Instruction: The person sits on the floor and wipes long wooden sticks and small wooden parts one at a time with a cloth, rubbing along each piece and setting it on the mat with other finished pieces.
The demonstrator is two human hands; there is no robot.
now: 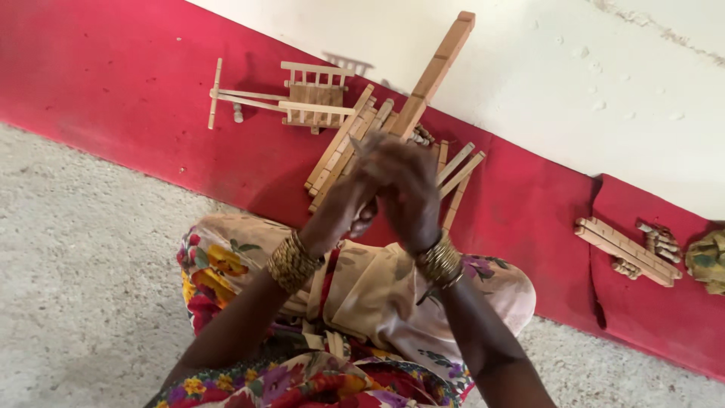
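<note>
Holding both hands together above the lap: left hand (pixel 355 193) and right hand (pixel 404 189) touching, fingers closed round a small pale sliver of wood (pixel 356 145), tip poking up-left from the grip; exact hold not discernible. Directly beyond, touching distance: heap of light wooden slats (pixel 343 151) on red cloth (pixel 113 83), long axes running lower-left to upper-right. Right hand marginally nearer the long square wooden bar (pixel 438 64).

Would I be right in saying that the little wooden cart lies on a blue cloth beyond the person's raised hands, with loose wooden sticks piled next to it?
Not quite: the cloth is red, not blue. The head view shows the little wooden cart lying on it beyond the raised left hand and right hand, with loose wooden sticks piled next to it.
</note>
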